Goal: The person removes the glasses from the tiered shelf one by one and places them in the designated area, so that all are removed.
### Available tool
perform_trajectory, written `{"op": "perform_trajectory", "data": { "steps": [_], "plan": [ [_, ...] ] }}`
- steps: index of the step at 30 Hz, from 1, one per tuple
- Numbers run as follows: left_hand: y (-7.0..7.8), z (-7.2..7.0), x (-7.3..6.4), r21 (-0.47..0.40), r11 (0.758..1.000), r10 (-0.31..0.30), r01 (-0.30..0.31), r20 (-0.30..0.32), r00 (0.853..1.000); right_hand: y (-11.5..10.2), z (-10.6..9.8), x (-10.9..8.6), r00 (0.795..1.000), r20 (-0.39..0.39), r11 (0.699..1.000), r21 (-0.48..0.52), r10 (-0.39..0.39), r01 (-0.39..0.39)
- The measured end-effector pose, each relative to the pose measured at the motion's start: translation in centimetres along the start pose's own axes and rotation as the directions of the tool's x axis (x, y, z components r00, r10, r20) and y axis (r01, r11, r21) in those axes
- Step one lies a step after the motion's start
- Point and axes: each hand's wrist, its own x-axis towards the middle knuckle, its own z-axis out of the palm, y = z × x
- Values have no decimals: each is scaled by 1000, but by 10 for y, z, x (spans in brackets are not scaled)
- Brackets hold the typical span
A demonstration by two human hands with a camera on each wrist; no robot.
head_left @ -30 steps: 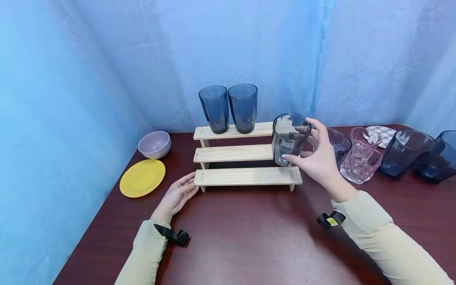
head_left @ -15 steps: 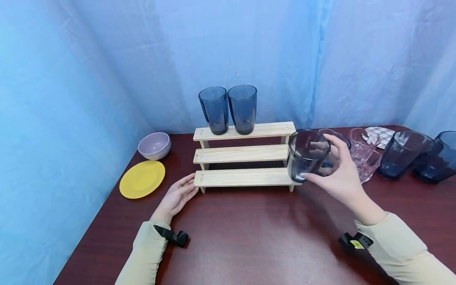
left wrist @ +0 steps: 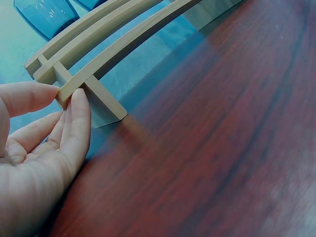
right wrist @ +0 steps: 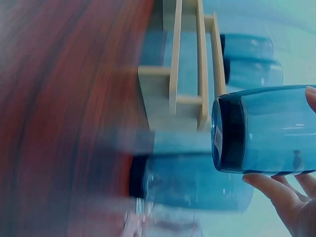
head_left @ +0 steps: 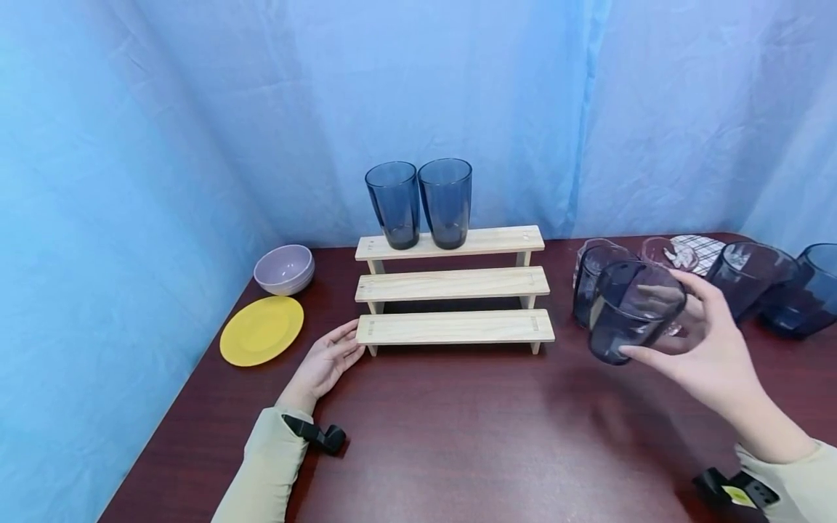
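Note:
My right hand point(head_left: 713, 356) holds a dark blue-grey drinking glass point(head_left: 624, 327) between thumb and fingers, raised and tilted, to the right of the three-tier wooden shelf point(head_left: 451, 328). In the right wrist view this glass point(right wrist: 281, 133) shows its base towards the shelf, with nothing visible inside. At the shelf's front left corner is my left hand point(head_left: 325, 365). The left wrist view has its thumb and fingers pinching the end of the lowest board point(left wrist: 113, 52). Two matching glasses, one left point(head_left: 395, 211) and one right point(head_left: 450, 211), stand upright side by side on the top tier.
Behind the held glass stands another dark glass point(head_left: 584, 298). A pink glass point(head_left: 656, 250), a checked round piece point(head_left: 700, 250) and two more dark glasses point(head_left: 752, 276) are further right. On the left lie a yellow plate point(head_left: 261, 330) and a lilac bowl point(head_left: 284, 269).
My right hand has carried the glass from over the shelf's right end rightwards and down, towards the other glasses. My left hand has stayed at the shelf corner.

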Motion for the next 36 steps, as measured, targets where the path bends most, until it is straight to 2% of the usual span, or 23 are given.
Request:
{"op": "perform_trajectory", "data": {
  "steps": [2,4,7,10,12,17,20,24,25,26,28,31,36],
  "plan": [
    [0,0,0,-2,1000,-3,3,-4,1000,2,-10,-3,1000,-6,999,22,23,-23],
    [0,0,0,-3,1000,-5,5,-5,1000,5,-20,-5,998,-21,998,-32,57,-58],
    [-1,0,0,-4,1000,-9,9,-8,1000,11,-36,-9,992,-49,977,-174,113,-120],
    [-2,-1,-1,-1,1000,-15,15,-13,1000,17,-51,-12,987,-64,962,-225,144,-155],
    [-2,-1,-1,-4,1000,-17,17,-17,1000,21,-60,-13,989,-66,968,-208,131,-142],
    [-4,-2,-2,-18,1000,-20,19,-18,1000,34,-80,-15,995,-73,994,-85,65,-71],
    [-4,-2,-3,-23,1000,-21,20,-12,1000,46,-90,-19,997,-68,996,79,39,-33],
    [-5,-2,-2,-24,999,-22,22,-8,1000,62,-104,-24,997,-71,997,77,22,-17],
    [-5,-2,-2,-22,1000,-22,22,-7,1000,67,-108,-25,997,-72,999,36,27,-25],
    [-5,-1,-2,-22,1000,-23,22,-7,1000,72,-112,-27,997,-76,998,-46,33,-37],
    [-4,-1,-2,-20,1000,-22,22,-7,1000,83,-121,-30,995,-82,979,-193,48,-64],
    [-4,-1,-1,-20,1000,-22,22,-3,1000,103,-134,-35,996,-69,957,-279,62,-79],
    [-4,0,-1,-16,1000,-13,13,4,1000,144,-159,-41,998,-56,939,-343,10,-29]
  ]
}}
